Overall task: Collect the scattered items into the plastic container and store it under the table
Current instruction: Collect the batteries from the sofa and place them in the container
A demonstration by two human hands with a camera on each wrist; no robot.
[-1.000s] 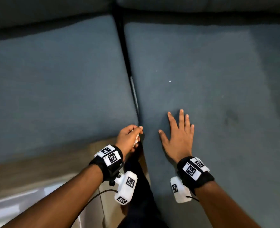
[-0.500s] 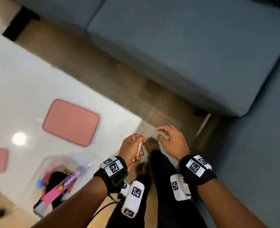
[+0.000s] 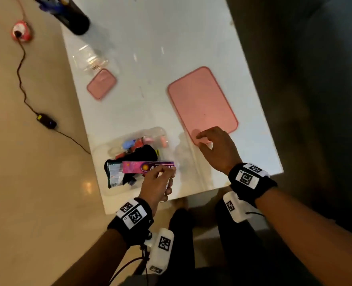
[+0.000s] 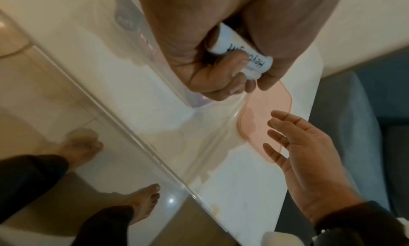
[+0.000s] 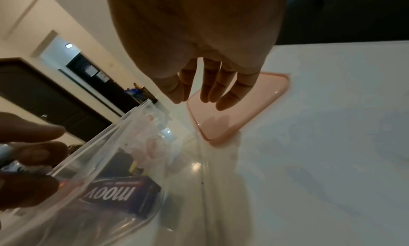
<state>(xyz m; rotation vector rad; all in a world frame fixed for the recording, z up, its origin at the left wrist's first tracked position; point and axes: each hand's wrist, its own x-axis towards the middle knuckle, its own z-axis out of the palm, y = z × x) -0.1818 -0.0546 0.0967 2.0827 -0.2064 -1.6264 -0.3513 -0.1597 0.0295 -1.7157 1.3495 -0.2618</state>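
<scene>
Clear plastic container [image 3: 129, 145] at near-left desk [image 3: 171, 38] corner, part-filled with mixed items. Your left hand [image 3: 157, 183] grips small white printed tube [image 4: 241, 52] at its near rim. Your right hand [image 3: 216, 149] empty, fingers [image 5: 212, 85] loose above large pink rectangular lid [image 3: 202, 104]. Risk: tube released early, drops outside rim onto floor; container near edge may tip.
</scene>
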